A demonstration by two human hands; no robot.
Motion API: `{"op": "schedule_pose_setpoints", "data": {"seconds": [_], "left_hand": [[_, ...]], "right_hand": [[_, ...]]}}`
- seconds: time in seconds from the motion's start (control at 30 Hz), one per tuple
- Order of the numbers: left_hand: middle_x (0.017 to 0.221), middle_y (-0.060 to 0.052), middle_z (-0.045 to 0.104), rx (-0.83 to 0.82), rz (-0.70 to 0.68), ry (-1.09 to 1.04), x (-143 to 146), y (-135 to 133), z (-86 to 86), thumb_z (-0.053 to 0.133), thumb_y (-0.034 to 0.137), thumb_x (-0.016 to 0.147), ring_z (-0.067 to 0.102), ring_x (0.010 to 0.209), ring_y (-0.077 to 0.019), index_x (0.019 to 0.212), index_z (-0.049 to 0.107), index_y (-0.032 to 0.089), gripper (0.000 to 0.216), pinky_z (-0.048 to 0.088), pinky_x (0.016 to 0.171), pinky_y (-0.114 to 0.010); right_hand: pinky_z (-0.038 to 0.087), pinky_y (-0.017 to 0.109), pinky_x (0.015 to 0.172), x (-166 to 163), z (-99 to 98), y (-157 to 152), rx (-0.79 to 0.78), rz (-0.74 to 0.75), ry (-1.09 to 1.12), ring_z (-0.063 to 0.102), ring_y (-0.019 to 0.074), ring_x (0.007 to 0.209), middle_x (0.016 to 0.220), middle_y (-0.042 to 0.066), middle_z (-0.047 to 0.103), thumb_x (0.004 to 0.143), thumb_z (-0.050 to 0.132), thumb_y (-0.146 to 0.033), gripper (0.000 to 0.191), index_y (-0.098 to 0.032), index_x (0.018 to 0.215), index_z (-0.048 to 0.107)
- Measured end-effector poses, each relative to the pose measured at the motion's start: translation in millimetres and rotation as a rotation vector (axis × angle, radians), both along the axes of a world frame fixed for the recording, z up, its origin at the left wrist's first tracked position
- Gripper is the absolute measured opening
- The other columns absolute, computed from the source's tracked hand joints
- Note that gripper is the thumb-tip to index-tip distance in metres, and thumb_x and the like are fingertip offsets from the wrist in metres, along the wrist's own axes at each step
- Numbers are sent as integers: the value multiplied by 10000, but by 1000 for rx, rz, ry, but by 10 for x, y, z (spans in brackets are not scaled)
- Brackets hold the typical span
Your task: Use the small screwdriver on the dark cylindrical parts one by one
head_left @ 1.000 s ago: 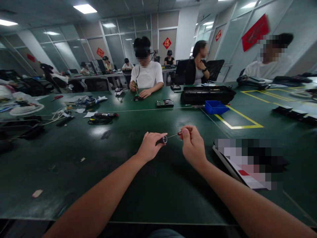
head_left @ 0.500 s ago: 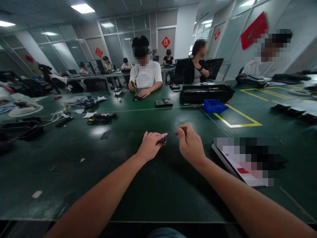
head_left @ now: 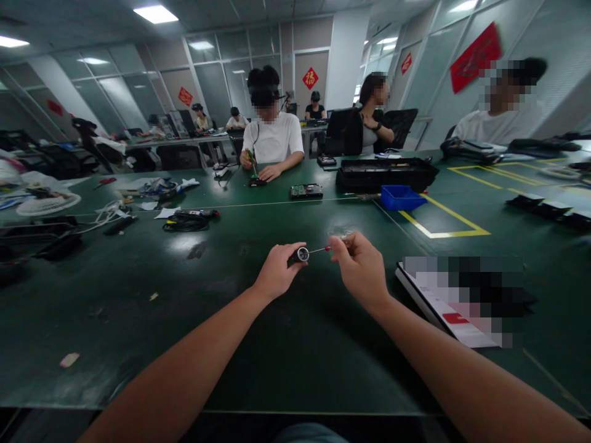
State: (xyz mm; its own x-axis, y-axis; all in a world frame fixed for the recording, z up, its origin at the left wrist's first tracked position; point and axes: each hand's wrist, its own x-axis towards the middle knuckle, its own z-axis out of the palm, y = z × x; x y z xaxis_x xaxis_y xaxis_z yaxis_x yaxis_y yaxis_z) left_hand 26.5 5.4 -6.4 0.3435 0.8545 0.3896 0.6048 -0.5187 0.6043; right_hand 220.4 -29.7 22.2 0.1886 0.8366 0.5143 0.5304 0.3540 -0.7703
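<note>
We see the tube in the left hand, gripped between thumb and fingers above the table, its silver-rimmed end open to our view. Its inside is too dark and small to make out. The right hand is closed around a screwdriver, whose shaft points at that end; we cannot tell whether the tip is inside or only at the rim.

Beyond the hands sits a blue tray, whose inner walls we see, just in front of a long black bin with a shadowed interior. Far left, a white basket holds items too blurred to name.

On the back wall, 1 red diamond sign reads 福. By the right forearm, a flat white box bears a red mark and print too small for us to read.
</note>
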Motion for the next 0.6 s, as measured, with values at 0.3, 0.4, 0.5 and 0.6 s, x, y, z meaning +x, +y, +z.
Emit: {"op": "schedule_pose_setpoints", "data": {"seconds": [0.3,0.4,0.5,0.6], "left_hand": [[1263,-50,698,11,-29,33,-30,-2,6,678,281,928,612,1163,-256,1289,650,255,363,435,1065,-471],[1266,-47,698,13,-36,43,-27,1,-1,683,277,924,610,1168,-254,1294,648,258,372,423,1081,-481],[1259,-53,700,10,-22,38,-20,5,1,699,259,910,613,1164,-254,1287,653,248,380,422,1087,-479],[1254,-62,699,0,-8,-3,-11,-4,13,700,228,905,614,1171,-247,1282,655,234,380,438,1076,-453]], "right_hand": [[473,332,697,1,27,-31,95,123,-83,664,199,742,796,23,695,968,496,-315,135,-239,926,599],[426,314,610,4,32,-48,52,91,-107,604,172,615,680,1,643,1005,456,-382,265,-237,840,606],[462,330,658,-6,0,-33,53,73,-21,637,184,685,763,18,681,999,468,-370,210,-228,950,615],[525,365,740,-19,-67,36,13,114,226,671,201,781,846,42,704,968,527,-405,216,-214,1027,609]]}}
